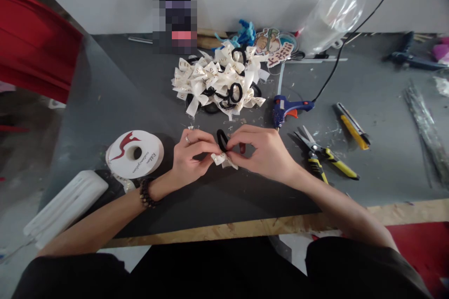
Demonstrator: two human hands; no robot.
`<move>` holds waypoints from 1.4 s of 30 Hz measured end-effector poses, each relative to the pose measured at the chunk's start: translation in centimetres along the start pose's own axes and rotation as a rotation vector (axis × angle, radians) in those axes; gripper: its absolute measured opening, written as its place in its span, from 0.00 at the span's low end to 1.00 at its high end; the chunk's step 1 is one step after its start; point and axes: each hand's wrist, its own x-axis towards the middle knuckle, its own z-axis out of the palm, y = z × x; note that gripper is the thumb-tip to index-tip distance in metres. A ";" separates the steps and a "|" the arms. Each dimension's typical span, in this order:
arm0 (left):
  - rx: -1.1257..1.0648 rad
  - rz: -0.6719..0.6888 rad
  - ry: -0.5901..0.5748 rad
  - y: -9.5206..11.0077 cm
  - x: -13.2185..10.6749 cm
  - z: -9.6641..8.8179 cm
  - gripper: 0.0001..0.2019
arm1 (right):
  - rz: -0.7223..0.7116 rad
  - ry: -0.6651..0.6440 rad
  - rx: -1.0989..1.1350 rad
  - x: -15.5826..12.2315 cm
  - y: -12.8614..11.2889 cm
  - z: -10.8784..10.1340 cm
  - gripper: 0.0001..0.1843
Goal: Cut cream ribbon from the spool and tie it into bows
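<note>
My left hand and my right hand meet at the middle of the grey table. Between their pinched fingertips is a small cream ribbon bow pressed against a black elastic hair tie. Both hands have their fingers closed on this piece. A ring shows on my left hand and a dark bead bracelet on that wrist. Behind the hands lies a heap of finished cream bows on black hair ties.
A white ribbon spool sits left of my hands, with a white flat case nearer the edge. Right of them lie a blue glue gun with its black cord, yellow-handled snips and a yellow utility knife. A clear plastic bag stands at the back.
</note>
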 end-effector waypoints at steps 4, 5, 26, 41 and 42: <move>0.015 0.022 0.012 -0.3 -0.4 0.1 0.05 | 0.034 0.015 -0.010 -0.1 -0.3 -0.2 0.05; 0.006 0.019 0.010 -0.3 -0.4 0.1 0.05 | 0.044 0.018 -0.018 -0.1 -0.4 -0.3 0.04; -0.156 -0.030 -0.115 0.5 0.0 0.0 0.08 | 0.195 0.088 -0.939 1.0 5.2 -7.8 0.09; 0.060 0.278 -0.008 0.1 0.2 -0.2 0.06 | -0.138 -0.158 -0.272 -0.4 -1.7 -1.1 0.13; 0.056 0.263 0.011 0.0 0.2 -0.2 0.06 | -0.145 -0.168 -0.267 -0.4 -1.6 -0.9 0.13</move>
